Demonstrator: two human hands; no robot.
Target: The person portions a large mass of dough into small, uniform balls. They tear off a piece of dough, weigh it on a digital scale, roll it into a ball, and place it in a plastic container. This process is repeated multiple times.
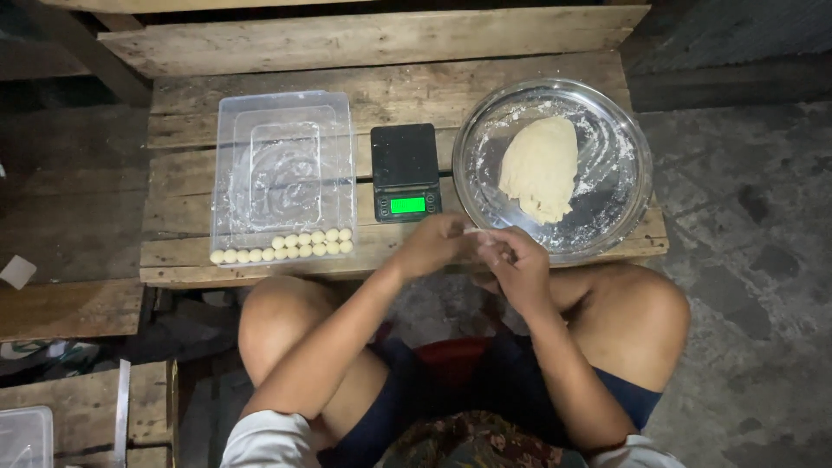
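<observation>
My left hand (436,245) and my right hand (516,264) meet just in front of the wooden pallet table (381,87), fingers pinched together on a small piece of pale dough (474,232). A large lump of dough (540,167) lies in a floured round metal tray (624,173) right behind my hands. A small black digital scale (405,172) with a lit green display stands left of the tray. Further left is a clear plastic container (283,169) with rows of several small dough balls (290,246) along its near edge.
My bare knees frame a red object (451,355) on the ground below my hands. Wooden planks (65,308) and another clear container (24,436) lie at the lower left. Grey concrete floor (745,260) stretches to the right.
</observation>
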